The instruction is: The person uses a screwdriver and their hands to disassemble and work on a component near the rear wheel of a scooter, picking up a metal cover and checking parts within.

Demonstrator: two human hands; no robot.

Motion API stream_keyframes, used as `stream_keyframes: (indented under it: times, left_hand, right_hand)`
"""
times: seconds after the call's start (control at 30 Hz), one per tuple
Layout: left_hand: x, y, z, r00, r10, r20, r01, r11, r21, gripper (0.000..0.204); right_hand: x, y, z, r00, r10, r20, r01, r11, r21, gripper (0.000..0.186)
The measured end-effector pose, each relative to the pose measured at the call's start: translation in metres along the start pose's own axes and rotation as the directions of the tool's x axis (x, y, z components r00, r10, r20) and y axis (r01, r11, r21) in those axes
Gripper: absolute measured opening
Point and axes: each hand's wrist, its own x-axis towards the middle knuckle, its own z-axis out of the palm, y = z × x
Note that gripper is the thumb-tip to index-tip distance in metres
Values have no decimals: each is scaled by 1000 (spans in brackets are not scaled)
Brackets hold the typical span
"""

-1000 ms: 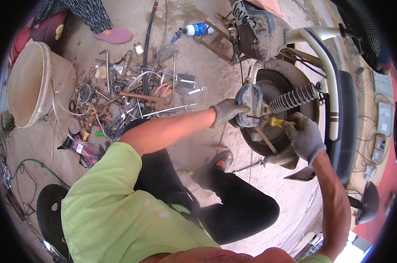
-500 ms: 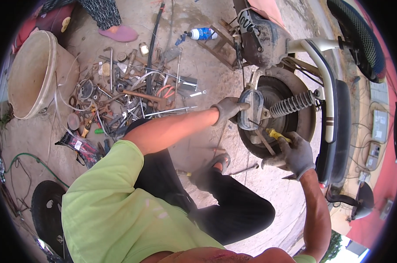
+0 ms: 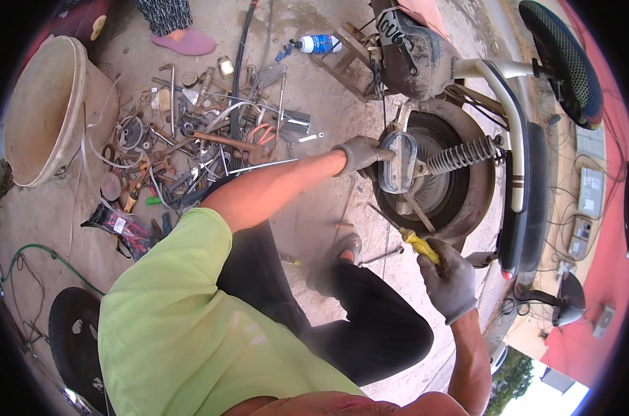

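My left hand (image 3: 361, 154) wears a grey glove and closes its fingers on the edge of an oval metal part (image 3: 398, 164) at the hub of a scooter wheel (image 3: 475, 182). Gripped in my gloved right hand (image 3: 450, 283) is a screwdriver (image 3: 421, 245) with a yellow handle. Its shaft points up and left, below the oval part and apart from it. A coil-spring shock absorber (image 3: 460, 160) runs from beside the oval part to the scooter's frame (image 3: 518, 139).
Many loose tools, including a hammer (image 3: 232, 143), lie on the ground at left beside a large bucket (image 3: 85, 114). A blue-and-white bottle (image 3: 320, 44) lies beyond. A wrench (image 3: 384, 256) rests near my foot. A person's pink shoe (image 3: 184, 42) stands at the far left.
My right hand has drawn the screwdriver back from the oval part, toward me and slightly left. My left hand stays at the oval part. The view has shifted slightly.
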Motion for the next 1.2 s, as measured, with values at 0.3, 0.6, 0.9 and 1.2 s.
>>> stream_keyframes:
  times: [0.3,0.6,0.9,1.2]
  left_hand:
    - [0,10,-49,986,-4,-169,-16,993,-119,37]
    - [-18,-50,-149,939,-47,-340,222,840,496,43]
    - [-186,-128,-161,826,33,-562,207,911,358,33]
    - [-281,-182,-52,917,108,-384,356,216,909,45]
  right_hand:
    - [14,28,170,864,-89,496,99,995,5,37]
    - [51,50,261,851,-415,323,303,889,343,38]
    - [118,129,267,796,-517,-315,596,760,258,36]
    - [96,148,324,918,-375,127,145,618,773,33]
